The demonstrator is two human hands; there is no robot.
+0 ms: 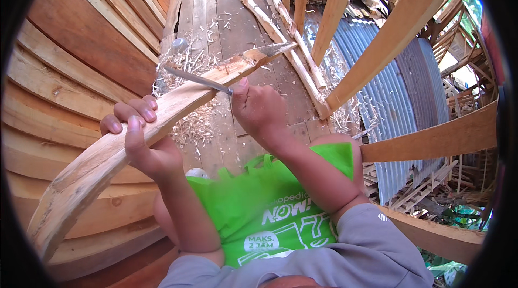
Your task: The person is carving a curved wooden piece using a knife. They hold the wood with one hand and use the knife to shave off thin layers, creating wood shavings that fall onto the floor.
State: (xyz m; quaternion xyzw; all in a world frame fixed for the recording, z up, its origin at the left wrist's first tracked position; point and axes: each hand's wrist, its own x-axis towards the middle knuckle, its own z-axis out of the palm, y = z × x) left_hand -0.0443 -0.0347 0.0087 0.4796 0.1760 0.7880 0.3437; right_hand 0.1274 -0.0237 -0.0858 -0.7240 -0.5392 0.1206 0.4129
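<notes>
The left hand (141,139) has its fingers wrapped tight around a long curved stick (135,131) that lies slanted over the lap. The right hand (259,109) is closed on a knife (197,78). The blade rests on the stick's top. Shavings (197,123) lie on the planks (216,23) below.

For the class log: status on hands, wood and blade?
Left hand grips curved wooden stick. Right hand holds knife, blade on stick. Shavings underneath.
</notes>
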